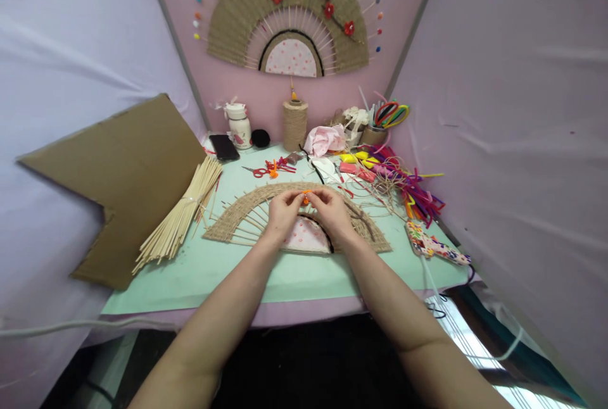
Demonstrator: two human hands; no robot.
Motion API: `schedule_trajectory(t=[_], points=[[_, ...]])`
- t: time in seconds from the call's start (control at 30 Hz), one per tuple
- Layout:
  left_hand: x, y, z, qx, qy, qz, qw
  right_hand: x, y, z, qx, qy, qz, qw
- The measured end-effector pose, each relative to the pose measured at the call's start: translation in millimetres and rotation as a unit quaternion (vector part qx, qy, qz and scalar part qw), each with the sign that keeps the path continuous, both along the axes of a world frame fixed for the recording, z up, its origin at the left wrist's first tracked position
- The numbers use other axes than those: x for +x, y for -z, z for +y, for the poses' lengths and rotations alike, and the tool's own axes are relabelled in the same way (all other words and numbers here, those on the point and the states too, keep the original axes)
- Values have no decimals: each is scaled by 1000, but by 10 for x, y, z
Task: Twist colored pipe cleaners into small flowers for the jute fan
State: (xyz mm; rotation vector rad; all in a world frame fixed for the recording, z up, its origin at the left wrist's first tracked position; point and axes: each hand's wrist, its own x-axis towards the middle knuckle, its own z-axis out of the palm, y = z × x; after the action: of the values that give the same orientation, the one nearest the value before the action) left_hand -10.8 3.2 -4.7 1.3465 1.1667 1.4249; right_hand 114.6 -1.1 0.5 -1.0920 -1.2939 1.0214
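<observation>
Between the fingertips of both hands is a small bent piece of orange pipe cleaner [306,199]. My left hand [285,211] pinches it from the left, and my right hand [331,209] pinches it from the right. Both hands hover over a fan-shaped twine weaving [232,222] on thin sticks, which lies flat on the table. A pink dotted half-circle [306,236] with a black edge sits at the fan's base, partly covered by my wrists. On the fan's right side lies a brown twig shape [365,224].
Red scissors [259,172] and small orange and red pieces lie beyond the fan. A stick bundle [183,213] and cardboard [128,175] are left. Right are colourful pipe cleaners [418,190] and a patterned glue gun [432,244]. A twine spool [295,124] stands behind; a finished fan [228,32] hangs above.
</observation>
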Motion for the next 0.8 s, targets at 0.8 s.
schedule_trajectory(t=[0.8], points=[[-106,-127,36,-180,61,-316,930,124,39,81,109,110,-38,987]])
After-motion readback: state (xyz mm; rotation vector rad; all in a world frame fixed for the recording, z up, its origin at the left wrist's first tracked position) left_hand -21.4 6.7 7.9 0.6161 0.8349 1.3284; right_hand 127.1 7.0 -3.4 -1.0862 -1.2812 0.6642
